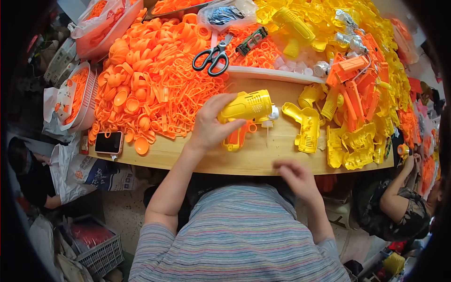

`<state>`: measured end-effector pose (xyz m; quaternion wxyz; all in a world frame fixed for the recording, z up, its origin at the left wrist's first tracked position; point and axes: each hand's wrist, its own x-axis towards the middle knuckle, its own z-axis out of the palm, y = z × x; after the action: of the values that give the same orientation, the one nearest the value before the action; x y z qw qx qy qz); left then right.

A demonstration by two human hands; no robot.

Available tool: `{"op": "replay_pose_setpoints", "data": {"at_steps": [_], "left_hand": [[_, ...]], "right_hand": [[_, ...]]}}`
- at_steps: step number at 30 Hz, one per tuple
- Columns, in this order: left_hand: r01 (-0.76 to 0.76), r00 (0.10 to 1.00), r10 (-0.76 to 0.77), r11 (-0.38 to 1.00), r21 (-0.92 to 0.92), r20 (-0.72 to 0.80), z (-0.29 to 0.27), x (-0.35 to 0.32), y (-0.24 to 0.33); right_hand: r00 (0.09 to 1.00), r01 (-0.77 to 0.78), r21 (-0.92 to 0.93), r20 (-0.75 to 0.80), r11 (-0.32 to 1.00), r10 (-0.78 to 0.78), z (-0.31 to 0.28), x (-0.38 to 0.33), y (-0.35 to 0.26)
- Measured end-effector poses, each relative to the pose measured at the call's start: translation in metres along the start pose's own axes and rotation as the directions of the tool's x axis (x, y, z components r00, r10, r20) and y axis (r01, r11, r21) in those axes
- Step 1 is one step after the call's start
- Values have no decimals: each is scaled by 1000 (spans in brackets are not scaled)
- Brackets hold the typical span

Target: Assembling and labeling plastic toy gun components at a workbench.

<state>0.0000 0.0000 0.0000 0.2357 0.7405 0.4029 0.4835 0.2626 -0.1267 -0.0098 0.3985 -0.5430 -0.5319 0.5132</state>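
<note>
My left hand (212, 123) is closed around a yellow toy gun (246, 105) with vent slots in its barrel and an orange part (236, 137) below it. A clear and white piece (273, 112) sits at its right end. By the table's front edge, my right hand (297, 177) has loosely bent fingers held apart, slightly blurred, and nothing shows in it. To the right of the held toy lies a yellow gun-shaped shell half (308, 129), its hollow side up.
Orange plastic parts (141, 80) are heaped at left, beside a phone (109, 142). Black-handled scissors (211, 58) rest at a white tray's edge (277, 74). Yellow shells (352, 145) and orange pieces (352, 89) pile up at right. Other people sit on both sides.
</note>
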Motion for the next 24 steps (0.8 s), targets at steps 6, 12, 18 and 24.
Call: {"op": "replay_pose_setpoints", "data": {"at_steps": [6, 12, 18, 24], "left_hand": [[-22, 958, 16, 1000, 19, 285, 15, 27, -4], [-7, 943, -4, 999, 32, 333, 22, 27, -11], [-18, 933, 3, 999, 39, 360, 26, 28, -10], [14, 933, -26, 999, 38, 359, 27, 26, -6]], "right_hand": [[953, 56, 369, -298, 928, 60, 4, 57, 20], [933, 55, 445, -341, 894, 113, 20, 73, 22], [948, 58, 385, -310, 921, 70, 21, 73, 24], [929, 141, 333, -370, 932, -8, 26, 74, 32]]}}
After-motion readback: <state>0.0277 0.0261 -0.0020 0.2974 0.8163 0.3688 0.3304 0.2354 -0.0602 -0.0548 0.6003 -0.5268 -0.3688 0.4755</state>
